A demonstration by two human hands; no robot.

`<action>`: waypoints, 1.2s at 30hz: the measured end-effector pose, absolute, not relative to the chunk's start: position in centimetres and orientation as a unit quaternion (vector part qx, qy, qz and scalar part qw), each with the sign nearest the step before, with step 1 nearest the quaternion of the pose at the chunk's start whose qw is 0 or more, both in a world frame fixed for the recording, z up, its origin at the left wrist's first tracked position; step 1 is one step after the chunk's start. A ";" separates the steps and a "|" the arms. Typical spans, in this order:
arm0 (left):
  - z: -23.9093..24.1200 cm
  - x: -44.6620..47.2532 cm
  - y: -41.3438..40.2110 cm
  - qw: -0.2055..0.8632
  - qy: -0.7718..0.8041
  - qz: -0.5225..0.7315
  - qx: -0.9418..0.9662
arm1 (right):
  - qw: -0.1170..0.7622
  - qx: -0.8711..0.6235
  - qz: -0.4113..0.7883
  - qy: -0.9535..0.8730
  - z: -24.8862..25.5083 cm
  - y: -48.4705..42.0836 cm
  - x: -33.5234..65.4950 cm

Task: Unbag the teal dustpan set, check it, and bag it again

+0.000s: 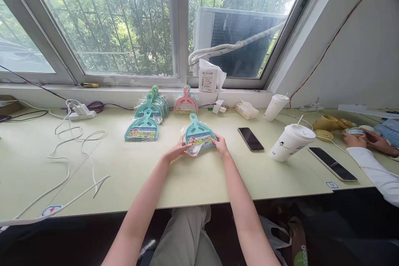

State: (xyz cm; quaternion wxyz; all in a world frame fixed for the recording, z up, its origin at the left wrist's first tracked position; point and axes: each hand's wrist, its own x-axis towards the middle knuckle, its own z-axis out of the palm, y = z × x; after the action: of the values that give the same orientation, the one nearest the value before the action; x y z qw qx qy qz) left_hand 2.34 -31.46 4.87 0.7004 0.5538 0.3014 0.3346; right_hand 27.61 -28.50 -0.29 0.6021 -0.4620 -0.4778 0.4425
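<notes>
Between my two hands is a teal mini dustpan and brush set (pixel 199 135) in clear plastic wrap, its handle pointing away from me. My left hand (pixel 180 149) grips its lower left edge, fingers partly under it. On its right edge, my right hand (pixel 220 144) closes around the side. Left of it lies another wrapped teal dustpan set (pixel 142 129), with several more teal sets (pixel 149 106) stacked behind that one. A pink dustpan set (pixel 186 102) leans near the window sill.
A black phone (pixel 250 139), two white lidded cups (pixel 293 142) with straws and a second phone (pixel 333 164) stand to the right. Tissue packs (pixel 208 80) sit by the window. White cables (pixel 68 158) sprawl at left. A co-worker's hands (pixel 355 138) hold something at far right.
</notes>
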 end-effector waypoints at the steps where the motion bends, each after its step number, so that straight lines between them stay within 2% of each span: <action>1: 4.7 2.8 -31.6 0.679 0.290 0.360 0.570 | 0.625 -0.467 0.429 -0.455 -0.3 -28.4 27.8; 4: 3.7 4.2 -31.6 0.573 0.301 0.418 0.637 | 0.672 -0.499 0.400 -0.374 -0.2 -28.3 28.2; 7: 2.6 5.2 -31.1 0.443 0.372 0.449 0.681 | 0.680 -0.507 0.402 -0.345 -0.1 -28.4 28.2; 12: 2.3 5.3 -30.6 0.368 0.446 0.514 0.634 | 0.659 -0.474 0.439 -0.383 0.0 -28.6 27.3; 18: 2.6 5.0 -31.4 0.207 0.508 0.579 0.603 | 0.638 -0.440 0.438 -0.455 0.0 -28.8 26.2; 22: 3.0 4.8 -31.9 0.197 0.562 0.586 0.550 | 0.617 -0.447 0.422 -0.491 -0.1 -29.0 25.2; 26: 3.2 4.1 -31.4 0.234 0.561 0.616 0.501 | 0.604 -0.472 0.367 -0.526 0.0 -29.6 24.3; 31: 2.1 2.7 -29.0 0.268 0.587 0.523 0.557 | 0.589 -0.510 0.276 -0.563 -0.1 -29.3 23.8; 36: 1.0 1.4 -24.7 0.305 0.583 0.536 0.529 | 0.565 -0.525 0.216 -0.598 0.1 -25.6 22.9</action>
State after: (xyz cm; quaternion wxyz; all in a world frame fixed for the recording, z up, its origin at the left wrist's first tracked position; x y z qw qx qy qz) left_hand 1.41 -24.70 1.03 0.3051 0.5291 0.5829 0.5359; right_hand 22.87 -25.59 0.14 0.5653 -0.5254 -0.5982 0.2156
